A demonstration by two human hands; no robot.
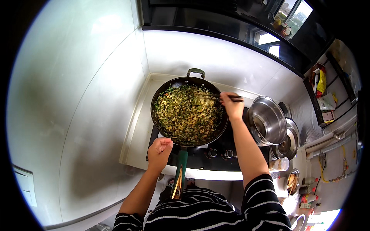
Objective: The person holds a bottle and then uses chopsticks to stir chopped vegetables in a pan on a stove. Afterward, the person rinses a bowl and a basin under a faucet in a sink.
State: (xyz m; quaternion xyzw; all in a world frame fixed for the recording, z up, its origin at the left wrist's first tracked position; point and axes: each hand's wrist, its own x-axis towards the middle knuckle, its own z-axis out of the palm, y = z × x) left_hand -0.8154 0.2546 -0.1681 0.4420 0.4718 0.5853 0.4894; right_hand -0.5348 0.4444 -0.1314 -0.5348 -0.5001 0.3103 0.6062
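A large dark pan (153,116) sits on the stove, filled with a chopped, stir-fried mix (185,115) of green and yellowish-brown bits. My right hand (232,107) reaches over the pan's right rim and grips a pair of dark chopsticks (237,99). Their far ends dip into the food, where they look blurred. Close by the near left rim, my left hand (159,151) is loosely closed, its fingers together, with nothing visible in it. The pan's green handle (181,165) points toward my body, and neither hand is on it.
Right of the pan stands a steel pot (268,121), with a metal lid (290,143) beside it. Stove knobs (212,153) line the near edge. A jar (279,164), a bowl (293,181) and several bottles (307,198) stand farther right. White wall (104,100) rises at left.
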